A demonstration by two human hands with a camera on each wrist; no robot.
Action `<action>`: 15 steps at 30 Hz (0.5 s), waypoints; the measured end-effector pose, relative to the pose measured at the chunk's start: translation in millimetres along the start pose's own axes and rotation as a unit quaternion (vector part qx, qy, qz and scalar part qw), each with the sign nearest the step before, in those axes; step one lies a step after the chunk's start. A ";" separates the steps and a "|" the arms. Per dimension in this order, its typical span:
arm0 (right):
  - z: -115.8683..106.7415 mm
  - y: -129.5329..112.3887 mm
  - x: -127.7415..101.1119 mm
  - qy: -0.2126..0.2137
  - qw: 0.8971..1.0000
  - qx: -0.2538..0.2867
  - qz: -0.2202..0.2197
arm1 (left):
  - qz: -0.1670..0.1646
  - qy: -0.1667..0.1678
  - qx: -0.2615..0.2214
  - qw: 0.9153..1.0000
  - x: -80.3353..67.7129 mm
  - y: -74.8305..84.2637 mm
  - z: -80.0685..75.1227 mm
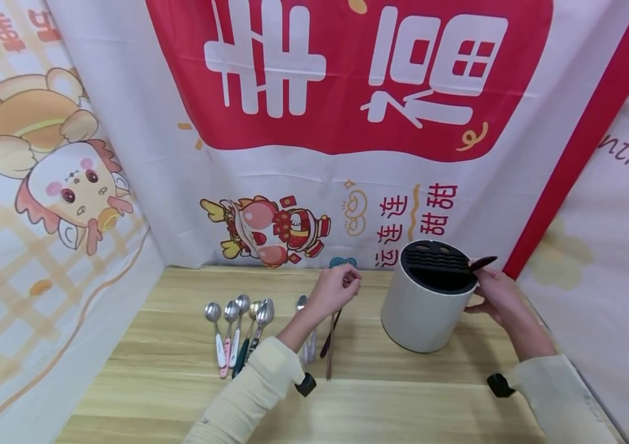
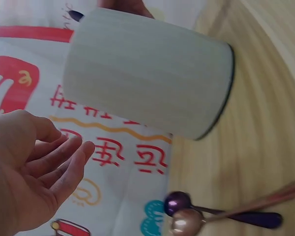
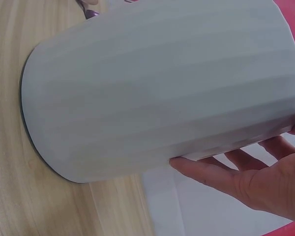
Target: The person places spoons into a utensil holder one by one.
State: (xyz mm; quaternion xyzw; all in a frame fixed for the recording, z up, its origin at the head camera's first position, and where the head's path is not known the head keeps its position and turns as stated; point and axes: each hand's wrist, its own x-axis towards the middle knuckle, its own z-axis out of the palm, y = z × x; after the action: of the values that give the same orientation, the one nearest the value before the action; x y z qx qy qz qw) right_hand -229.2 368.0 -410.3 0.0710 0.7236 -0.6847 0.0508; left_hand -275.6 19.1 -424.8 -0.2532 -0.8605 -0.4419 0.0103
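One white pot (image 1: 427, 317) with a black top (image 1: 438, 260) stands on the wooden table (image 1: 392, 407). The right hand (image 1: 496, 296) touches its side; I cannot tell if it pinches the one dark thing (image 1: 483, 263) by the top. The left hand (image 1: 337, 288), fingers loosely bent, holds nothing. Near it, one purple spoon (image 2: 178, 200) and one pink-brown spoon (image 2: 187, 223) cross. Farther left lie at least five more spoons (image 1: 235, 339)

Bright, even light fills the head view, casting soft shadows on the wooden tabletop (image 1: 381, 410) beside the pale container (image 1: 417, 320) and small glints on the metal spoons (image 1: 264, 312). Both wrist views look dimmer and hazier, their fine detail soft.
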 end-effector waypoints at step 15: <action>0.0 0.9 0.3 0.005 1.000 -0.005 -0.002 | -0.053 -0.008 0.052 0.997 -23.3 -49.5 22.2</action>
State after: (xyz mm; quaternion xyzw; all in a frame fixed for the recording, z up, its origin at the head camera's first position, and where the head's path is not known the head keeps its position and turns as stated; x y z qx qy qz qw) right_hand -229.3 368.0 -411.2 0.0730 0.7275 -0.6807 0.0463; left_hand -272.8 2.3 -481.4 -0.2101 -0.8943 -0.3949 -0.0065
